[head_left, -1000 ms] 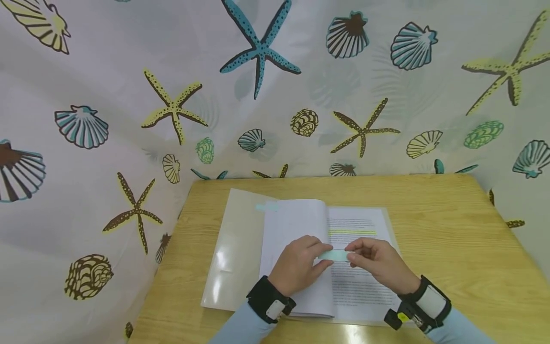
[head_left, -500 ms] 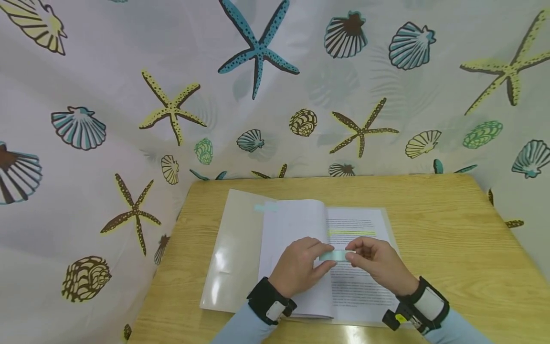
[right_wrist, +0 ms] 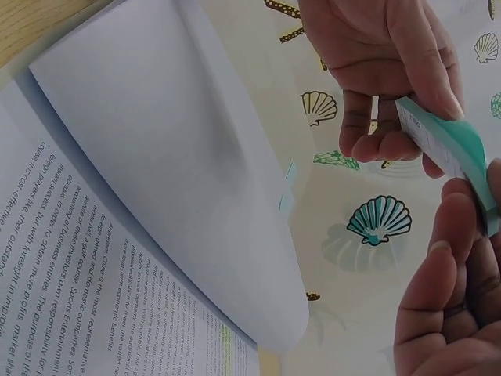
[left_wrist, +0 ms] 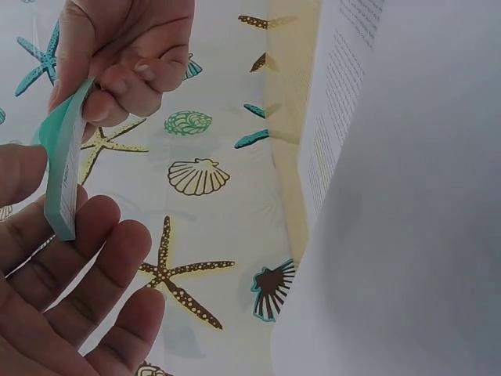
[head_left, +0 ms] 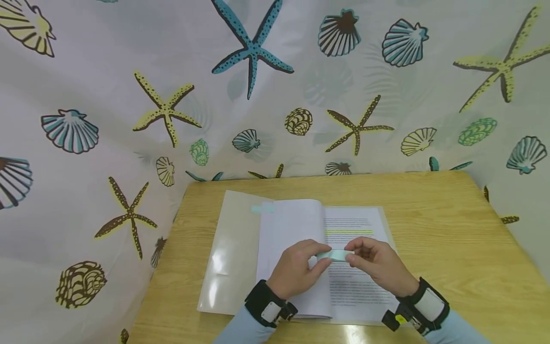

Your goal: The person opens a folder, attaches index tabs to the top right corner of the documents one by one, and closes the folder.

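Note:
A narrow pad of teal sticky notes [head_left: 339, 255] is held between both hands, above the opened document. My left hand [head_left: 296, 268] pinches its left end between thumb and fingers. At the other end, my right hand [head_left: 380, 265] pinches it with thumb and curled fingers. In the left wrist view the pad's top sheet [left_wrist: 56, 129] bows away from the stack between the two thumbs. Printed lettering shows on the pad's pale underside in the right wrist view. Beneath the hands lies the document [head_left: 356, 289], with one page line highlighted yellow [head_left: 349, 232].
The document's turned pages [head_left: 292, 220] lie to the left, over a shiny plastic cover [head_left: 229, 253]. A teal sticky tab [head_left: 262, 209] sticks out at their upper left edge. The wooden table [head_left: 451, 224] meets a shell-and-starfish patterned cloth [head_left: 365, 71] behind and at the sides.
The head view has shifted slightly, moving the scene a little left. Both hands keep their grip on the sticky note pad, and its top sheet looks more bowed.

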Demonstrator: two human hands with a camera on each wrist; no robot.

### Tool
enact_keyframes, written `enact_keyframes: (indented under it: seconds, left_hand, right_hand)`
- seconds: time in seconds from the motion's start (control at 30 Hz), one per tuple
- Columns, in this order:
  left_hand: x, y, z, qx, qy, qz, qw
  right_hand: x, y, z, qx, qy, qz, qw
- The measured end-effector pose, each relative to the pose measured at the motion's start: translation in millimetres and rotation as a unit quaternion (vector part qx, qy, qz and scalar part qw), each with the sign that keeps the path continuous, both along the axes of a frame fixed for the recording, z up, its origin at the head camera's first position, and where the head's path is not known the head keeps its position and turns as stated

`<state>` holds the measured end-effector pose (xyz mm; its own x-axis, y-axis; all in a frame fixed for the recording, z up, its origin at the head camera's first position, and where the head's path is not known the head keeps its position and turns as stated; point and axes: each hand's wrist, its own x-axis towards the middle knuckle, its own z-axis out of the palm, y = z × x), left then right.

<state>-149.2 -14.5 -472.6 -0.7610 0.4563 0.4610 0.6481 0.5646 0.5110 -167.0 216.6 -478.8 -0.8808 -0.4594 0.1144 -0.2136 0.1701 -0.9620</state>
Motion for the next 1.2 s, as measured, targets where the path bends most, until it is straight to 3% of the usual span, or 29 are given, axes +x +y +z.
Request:
enact_keyframes:
  seconds: [0.37, 0.57, 0.67, 0.73, 0.83, 0.93, 1.03, 1.2]
  left_hand:
    - [3.2, 2.0, -0.4, -0.028, 0.032, 0.024, 0.9988]
    - [4.0, 5.8, -1.7, -0.032, 0.054, 0.012, 0.9980]
    - [4.6, 9.2, -2.6, -0.035, 0.073, 0.024, 0.9965]
    - [6.0, 12.3, -2.2, -0.035, 0.097, 0.049, 0.9935]
    - [8.6, 18.6, -0.4, -0.031, 0.139, 0.096, 0.9850]
    - [10.8, 25.0, 2.7, -0.020, 0.165, 0.121, 0.9786]
    - [12.1, 29.4, 4.9, -0.003, 0.159, 0.117, 0.9802]
    - [14.6, 32.8, 5.1, 0.024, 0.127, 0.102, 0.9864]
  right_hand:
    - [7.4, -1.3, 0.7, -0.019, 0.002, -0.004, 1.000]
    - [10.6, -10.9, -1.5, 0.039, 0.015, -0.013, 0.999]
    - [12.6, -16.2, -1.5, 0.082, 0.047, -0.041, 0.995]
    - [14.0, -18.8, -1.2, 0.099, 0.075, -0.065, 0.990]
    - [14.6, -22.5, -0.6, 0.100, 0.129, -0.100, 0.981]
    - [13.8, -26.0, -0.8, 0.095, 0.191, -0.127, 0.969]
    - [13.0, -28.8, -1.2, 0.085, 0.225, -0.139, 0.961]
    - [12.9, -31.8, 0.2, 0.077, 0.233, -0.141, 0.959]
